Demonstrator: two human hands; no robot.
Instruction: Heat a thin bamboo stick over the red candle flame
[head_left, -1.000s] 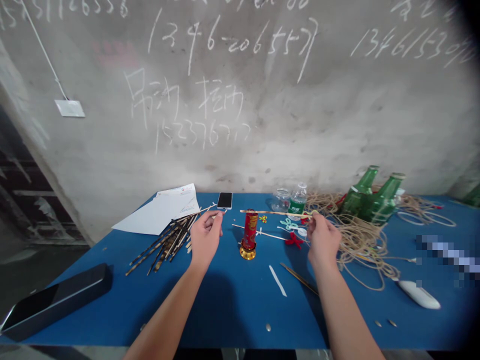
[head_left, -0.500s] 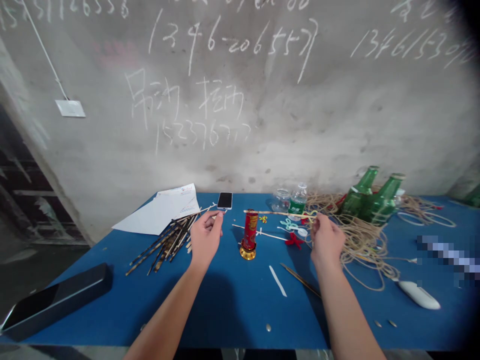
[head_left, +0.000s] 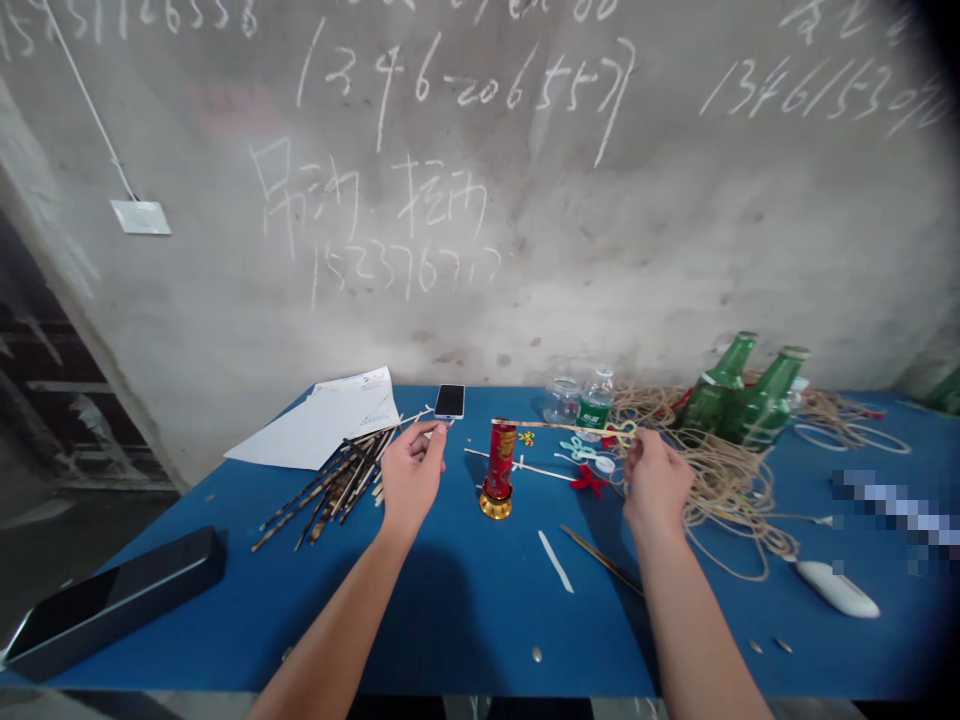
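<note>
A small red cylinder on a gold base (head_left: 500,470) stands upright on the blue table (head_left: 225,590) between my hands. A thin pale stick (head_left: 559,426) runs level over its top, and my right hand (head_left: 654,480) pinches the stick's right end. My left hand (head_left: 412,470) hovers left of the cylinder with thumb and forefinger pinched on something too small to name. Red, teal and yellow knotted ornaments (head_left: 589,462) lie just beyond the right hand.
A bundle of dark sticks (head_left: 337,480) and white papers (head_left: 330,420) lie at left, with a phone (head_left: 449,400) behind. Tangled tan cord (head_left: 720,470), green bottles (head_left: 746,395), a small water bottle (head_left: 596,398), a white handle (head_left: 836,588) and a black case (head_left: 105,600) are also here.
My right hand has shifted slightly right, drawing the stick with it across the top of the red cylinder. My left hand has stayed in place.
</note>
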